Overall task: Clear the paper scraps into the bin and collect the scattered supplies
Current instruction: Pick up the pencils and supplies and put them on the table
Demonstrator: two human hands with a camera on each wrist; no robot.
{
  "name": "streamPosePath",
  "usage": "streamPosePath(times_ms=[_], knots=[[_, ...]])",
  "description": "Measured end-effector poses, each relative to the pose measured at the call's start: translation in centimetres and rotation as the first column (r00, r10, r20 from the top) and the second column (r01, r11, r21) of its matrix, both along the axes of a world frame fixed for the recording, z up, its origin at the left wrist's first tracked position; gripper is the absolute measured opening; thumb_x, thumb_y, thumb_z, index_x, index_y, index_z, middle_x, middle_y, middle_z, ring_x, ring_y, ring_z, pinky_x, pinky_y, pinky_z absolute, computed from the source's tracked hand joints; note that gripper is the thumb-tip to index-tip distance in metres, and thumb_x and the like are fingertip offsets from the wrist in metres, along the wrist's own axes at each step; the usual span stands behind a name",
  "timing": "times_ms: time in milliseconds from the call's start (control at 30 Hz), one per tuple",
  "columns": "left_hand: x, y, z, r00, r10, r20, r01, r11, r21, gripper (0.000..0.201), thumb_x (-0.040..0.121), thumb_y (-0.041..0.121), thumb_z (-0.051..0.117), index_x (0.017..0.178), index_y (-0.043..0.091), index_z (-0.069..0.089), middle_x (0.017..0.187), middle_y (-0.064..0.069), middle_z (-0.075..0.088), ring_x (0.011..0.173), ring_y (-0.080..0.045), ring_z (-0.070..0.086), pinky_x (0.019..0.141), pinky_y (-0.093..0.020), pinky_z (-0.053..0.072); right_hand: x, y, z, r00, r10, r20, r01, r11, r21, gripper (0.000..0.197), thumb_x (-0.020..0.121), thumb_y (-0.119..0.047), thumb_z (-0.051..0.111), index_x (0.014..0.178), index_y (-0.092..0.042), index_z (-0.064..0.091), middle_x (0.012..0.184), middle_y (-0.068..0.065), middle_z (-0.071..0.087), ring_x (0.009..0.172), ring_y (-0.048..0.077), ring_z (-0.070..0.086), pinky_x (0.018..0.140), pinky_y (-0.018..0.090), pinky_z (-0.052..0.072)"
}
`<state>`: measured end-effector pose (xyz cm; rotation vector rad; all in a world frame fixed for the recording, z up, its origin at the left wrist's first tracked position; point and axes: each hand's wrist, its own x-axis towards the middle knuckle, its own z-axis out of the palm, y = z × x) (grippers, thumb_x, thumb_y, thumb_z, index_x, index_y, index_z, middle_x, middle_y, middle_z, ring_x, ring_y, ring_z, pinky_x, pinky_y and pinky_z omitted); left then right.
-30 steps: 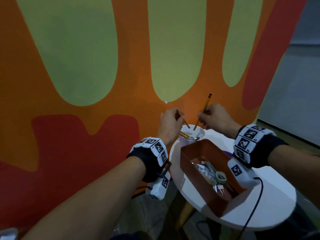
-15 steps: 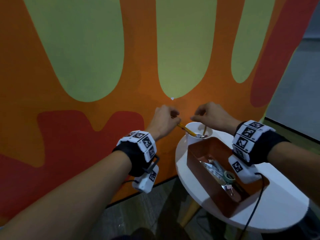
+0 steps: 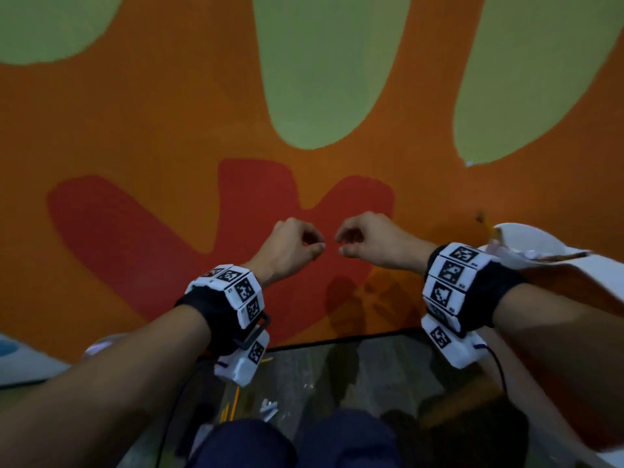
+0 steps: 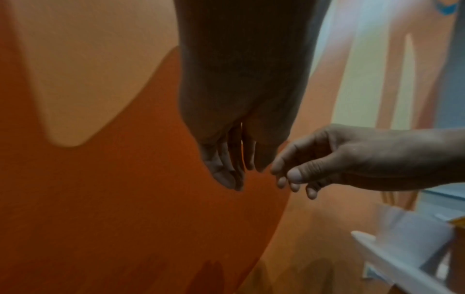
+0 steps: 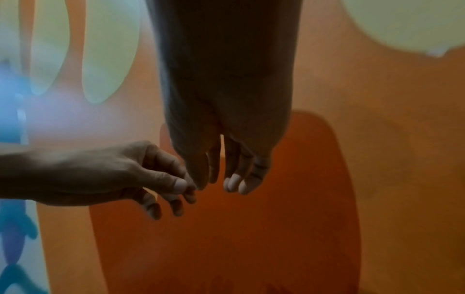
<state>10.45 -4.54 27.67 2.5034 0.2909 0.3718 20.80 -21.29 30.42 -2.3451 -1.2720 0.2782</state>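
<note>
Both hands hang empty in front of the painted wall point(image 3: 169, 136), fingertips nearly meeting: the left hand point(image 3: 287, 248) and the right hand point(image 3: 374, 243) have loosely curled fingers and grip nothing. At the far right edge the white desk point(image 3: 526, 238) shows only in part, blurred, with a pencil tip point(image 3: 486, 226) poking up beside it. Down on the floor point(image 3: 354, 376) lie yellow pencils point(image 3: 233, 405) and white paper scraps point(image 3: 270, 408), apart from each other. Judging by this, the job is unfinished: the floor items remain to be gathered, and no bin is in view.
</note>
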Motion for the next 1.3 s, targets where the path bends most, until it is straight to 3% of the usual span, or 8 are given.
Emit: streamPosePath(times_ms=[300, 400, 500, 600, 767, 933, 1100, 1300], knots=[[-7.6, 8.8, -18.1, 0.919, 0.113, -0.379, -0.18, 0.973, -0.147, 0.01, 0.085, 0.012, 0.068, 0.083, 0.016, 0.078, 0.072, 0.006, 0.072, 0.063, 0.004, 0.06, 0.058, -0.001, 0.038, -1.7, 10.0, -19.6, 0.944, 0.058, -0.325, -0.158, 0.944, -0.289, 0.016, 0.085, -0.024, 0.076, 0.099, -0.019, 0.071, 0.086, 0.003, 0.072, 0.084, 0.015, 0.067, 0.074, 0.028, 0.053], [-9.0, 10.1, -24.7, 0.868, 0.138, -0.478, -0.247, 0.954, -0.173, 0.013, 0.083, 0.009, 0.067, 0.079, 0.015, 0.078, 0.077, 0.002, 0.074, 0.075, -0.005, 0.066, 0.068, -0.012, 0.044, -2.3, 11.4, -26.0, 0.922, 0.006, -0.387, -0.152, 0.925, -0.349, 0.01, 0.087, -0.017, 0.074, 0.097, -0.015, 0.071, 0.087, 0.005, 0.073, 0.081, 0.018, 0.069, 0.073, 0.033, 0.059], [-10.2, 11.8, -30.7, 0.807, 0.199, -0.556, -0.344, 0.924, -0.169, 0.017, 0.081, 0.004, 0.063, 0.073, 0.012, 0.076, 0.078, -0.005, 0.074, 0.08, -0.016, 0.07, 0.071, -0.026, 0.053, -2.8, 12.7, -32.5, 0.897, -0.049, -0.439, -0.16, 0.891, -0.425, 0.004, 0.088, -0.012, 0.071, 0.091, -0.014, 0.069, 0.083, 0.001, 0.069, 0.07, 0.01, 0.063, 0.057, 0.017, 0.05], [-11.3, 13.0, -35.4, 0.735, 0.214, -0.643, -0.391, 0.909, -0.145, 0.027, 0.077, 0.0, 0.059, 0.066, 0.02, 0.072, 0.076, -0.004, 0.073, 0.078, -0.019, 0.071, 0.07, -0.027, 0.055, -2.7, 13.3, -38.0, 0.883, -0.077, -0.463, -0.167, 0.871, -0.463, 0.008, 0.088, -0.018, 0.07, 0.096, -0.017, 0.069, 0.094, 0.0, 0.069, 0.091, 0.017, 0.067, 0.08, 0.028, 0.054], [-12.8, 14.3, -41.8, 0.64, 0.275, -0.717, -0.495, 0.862, -0.111, 0.021, 0.08, 0.01, 0.063, 0.07, 0.024, 0.075, 0.087, -0.005, 0.074, 0.085, -0.022, 0.07, 0.077, -0.035, 0.059, -3.7, 17.6, -41.8, 0.622, -0.365, -0.693, 0.051, 0.902, -0.429, 0.04, 0.099, 0.002, 0.037, 0.063, 0.001, 0.055, 0.045, 0.012, 0.056, 0.042, 0.021, 0.054, 0.047, 0.027, 0.047], [-12.6, 14.4, -44.6, 0.559, 0.391, -0.731, -0.59, 0.807, -0.02, 0.022, 0.089, 0.031, 0.067, 0.104, 0.017, 0.072, 0.111, -0.013, 0.065, 0.106, -0.032, 0.062, 0.09, -0.04, 0.053, -3.5, 21.1, -45.1, 0.872, -0.012, -0.489, -0.207, 0.896, -0.392, 0.004, 0.093, -0.018, 0.064, 0.095, -0.014, 0.066, 0.082, 0.007, 0.063, 0.07, 0.019, 0.063, 0.061, 0.034, 0.054], [-12.2, 14.7, -46.9, 0.515, 0.422, -0.746, -0.631, 0.776, 0.003, 0.038, 0.09, 0.033, 0.068, 0.118, 0.008, 0.063, 0.121, -0.016, 0.058, 0.111, -0.035, 0.059, 0.094, -0.042, 0.049, -4.4, 24.5, -47.7, 0.925, 0.087, -0.369, -0.259, 0.855, -0.449, 0.033, 0.096, -0.021, 0.061, 0.127, -0.012, 0.055, 0.095, 0.008, 0.06, 0.087, 0.03, 0.06, 0.067, 0.041, 0.049], [-12.1, 15.0, -48.5, 0.553, 0.398, -0.732, -0.589, 0.808, -0.006, 0.035, 0.089, 0.029, 0.067, 0.114, 0.005, 0.063, 0.117, -0.018, 0.059, 0.108, -0.037, 0.06, 0.09, -0.043, 0.049, -5.4, 25.6, -49.3, 0.976, 0.19, -0.105, -0.217, 0.819, -0.531, 0.007, 0.095, -0.007, 0.054, 0.102, -0.01, 0.054, 0.098, 0.013, 0.059, 0.084, 0.033, 0.057, 0.065, 0.039, 0.039]])
